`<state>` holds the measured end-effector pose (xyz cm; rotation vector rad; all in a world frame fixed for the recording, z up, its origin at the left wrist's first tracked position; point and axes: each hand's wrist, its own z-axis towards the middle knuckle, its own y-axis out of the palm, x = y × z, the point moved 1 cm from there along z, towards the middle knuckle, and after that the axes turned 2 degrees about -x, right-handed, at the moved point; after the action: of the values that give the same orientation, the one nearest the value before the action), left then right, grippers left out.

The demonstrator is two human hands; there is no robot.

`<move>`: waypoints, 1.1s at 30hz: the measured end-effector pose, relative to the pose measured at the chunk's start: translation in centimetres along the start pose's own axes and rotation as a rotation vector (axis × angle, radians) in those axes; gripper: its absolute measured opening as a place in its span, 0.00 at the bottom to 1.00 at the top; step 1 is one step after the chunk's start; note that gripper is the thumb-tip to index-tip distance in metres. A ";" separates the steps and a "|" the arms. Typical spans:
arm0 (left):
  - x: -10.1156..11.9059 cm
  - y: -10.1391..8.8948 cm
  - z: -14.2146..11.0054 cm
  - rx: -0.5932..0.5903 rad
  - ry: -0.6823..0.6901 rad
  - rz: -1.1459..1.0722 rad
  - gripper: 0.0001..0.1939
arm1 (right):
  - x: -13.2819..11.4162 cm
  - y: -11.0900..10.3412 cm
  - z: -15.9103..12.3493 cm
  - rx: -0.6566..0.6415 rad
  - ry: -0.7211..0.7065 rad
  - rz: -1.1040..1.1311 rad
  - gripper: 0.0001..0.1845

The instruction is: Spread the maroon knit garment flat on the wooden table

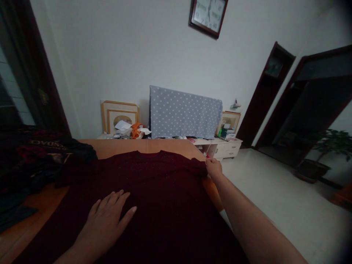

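Observation:
A dark maroon shirt (154, 194) lies spread on a wooden table (176, 146), its neckline toward the far side and small shiny specks across the chest. My left hand (108, 214) rests flat on the left part of the shirt, palm down with the fingers stretched out and the thumb apart. At the far right, my right hand (213, 167) is closed on the end of the shirt's right sleeve, by the table edge. The shirt's lower part runs out of view at the bottom.
Dark printed clothes (46, 157) are heaped on the table's left side. Beyond stand a low white cabinet (227, 148), a screen-shaped object under a polka-dot cloth (184, 113) and framed pictures (121, 115). Right of the table are pale floor (255, 183) and a potted plant (313, 168).

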<state>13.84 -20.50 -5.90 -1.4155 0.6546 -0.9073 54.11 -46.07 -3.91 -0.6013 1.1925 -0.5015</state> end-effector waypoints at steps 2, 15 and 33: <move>0.1 0.0 0.0 0.007 0.008 -0.002 0.38 | -0.3 0.4 -0.2 -0.009 -0.024 -0.039 0.19; 0.6 -0.9 -0.6 -0.017 -0.012 -0.022 0.37 | -10.4 8.6 -0.3 -0.306 -0.314 -0.229 0.18; 0.5 -1.0 -1.1 -0.014 -0.004 -0.058 0.37 | -10.7 17.1 2.9 -0.550 -0.354 -0.527 0.39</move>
<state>13.05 -21.43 -4.94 -1.4553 0.6205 -0.9463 54.45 -25.90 -7.14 -1.4373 0.8182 -0.4768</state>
